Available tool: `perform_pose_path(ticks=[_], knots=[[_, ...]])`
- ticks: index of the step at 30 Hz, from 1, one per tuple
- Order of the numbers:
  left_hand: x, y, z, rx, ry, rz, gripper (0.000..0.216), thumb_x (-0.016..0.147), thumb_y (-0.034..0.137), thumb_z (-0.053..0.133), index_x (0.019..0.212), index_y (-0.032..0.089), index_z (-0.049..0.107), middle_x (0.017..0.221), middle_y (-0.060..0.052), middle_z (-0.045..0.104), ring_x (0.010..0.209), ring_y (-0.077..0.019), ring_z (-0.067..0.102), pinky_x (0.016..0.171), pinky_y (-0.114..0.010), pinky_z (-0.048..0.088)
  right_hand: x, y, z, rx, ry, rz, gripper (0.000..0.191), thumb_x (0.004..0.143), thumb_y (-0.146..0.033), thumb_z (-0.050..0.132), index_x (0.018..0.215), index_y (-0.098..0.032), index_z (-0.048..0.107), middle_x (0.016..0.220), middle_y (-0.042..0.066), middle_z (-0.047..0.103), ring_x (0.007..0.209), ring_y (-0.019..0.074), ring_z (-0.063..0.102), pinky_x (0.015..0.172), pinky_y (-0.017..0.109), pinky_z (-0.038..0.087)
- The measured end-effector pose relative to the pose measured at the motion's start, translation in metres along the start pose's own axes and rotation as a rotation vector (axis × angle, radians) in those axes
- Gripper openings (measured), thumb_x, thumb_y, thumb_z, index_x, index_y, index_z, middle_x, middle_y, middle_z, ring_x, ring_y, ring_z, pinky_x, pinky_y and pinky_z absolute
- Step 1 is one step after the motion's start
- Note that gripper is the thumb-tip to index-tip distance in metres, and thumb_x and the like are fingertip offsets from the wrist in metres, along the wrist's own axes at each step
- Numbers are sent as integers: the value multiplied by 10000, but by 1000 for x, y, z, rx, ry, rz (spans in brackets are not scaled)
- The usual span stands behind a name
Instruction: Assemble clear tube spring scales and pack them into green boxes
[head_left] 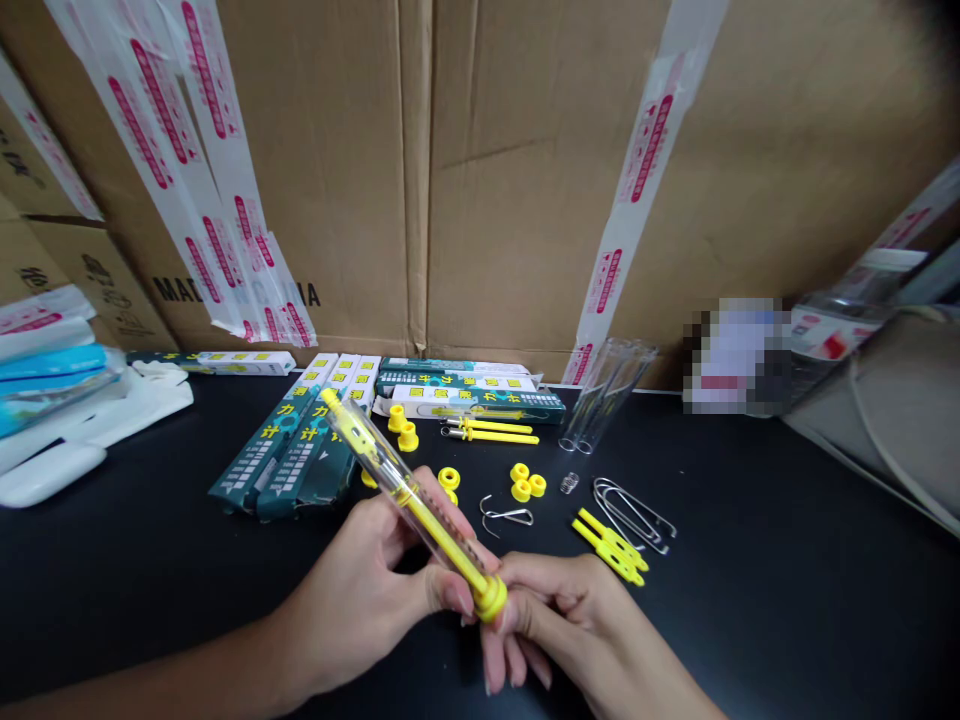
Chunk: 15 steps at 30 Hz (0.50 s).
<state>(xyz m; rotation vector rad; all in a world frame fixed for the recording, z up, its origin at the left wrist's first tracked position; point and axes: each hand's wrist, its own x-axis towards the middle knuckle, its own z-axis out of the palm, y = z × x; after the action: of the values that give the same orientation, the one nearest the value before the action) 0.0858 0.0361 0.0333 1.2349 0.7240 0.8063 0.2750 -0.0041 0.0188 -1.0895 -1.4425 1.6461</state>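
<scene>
Lower centre of the frame: the left hand (pixel 367 580) pinches the clear tube (pixel 375 458) mid-barrel, and the right hand (pixel 562 610) apparently closes on its yellow cap (pixel 491 598). A slack pinch could let the slick tube slip onto the black table (pixel 750 620).

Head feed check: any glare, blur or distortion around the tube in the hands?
Head view: the clear tube held by left hand and right hand is sharp, with faint glare; frame edges bow, the top right corner darkens, a pixelated patch sits right.

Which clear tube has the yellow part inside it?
The capped tube held by left hand and right hand; the bare tubes lying by the cardboard look empty.
</scene>
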Motion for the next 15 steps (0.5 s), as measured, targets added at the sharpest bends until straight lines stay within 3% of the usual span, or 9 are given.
perform_pose_path(ticks=[7,15], knots=[[-4,3,1,38,-1,22,297,696,90,834,795,206,579,794,32,756,744,-144,692,726,-240,524,-2,-1,-1,24,-37,-6,494,870,-642,635,701,-180,679,579,20,638,497,115,446,502,251,361],[-2,-7,-5,81,-6,94,283,740,124,837,847,210,589,808,32,754,783,-159,706,764,-250,527,-1,5,5,115,9,-2,343,849,-506,748,782,-175,685,734,36,743,528,99,527,461,203,396]])
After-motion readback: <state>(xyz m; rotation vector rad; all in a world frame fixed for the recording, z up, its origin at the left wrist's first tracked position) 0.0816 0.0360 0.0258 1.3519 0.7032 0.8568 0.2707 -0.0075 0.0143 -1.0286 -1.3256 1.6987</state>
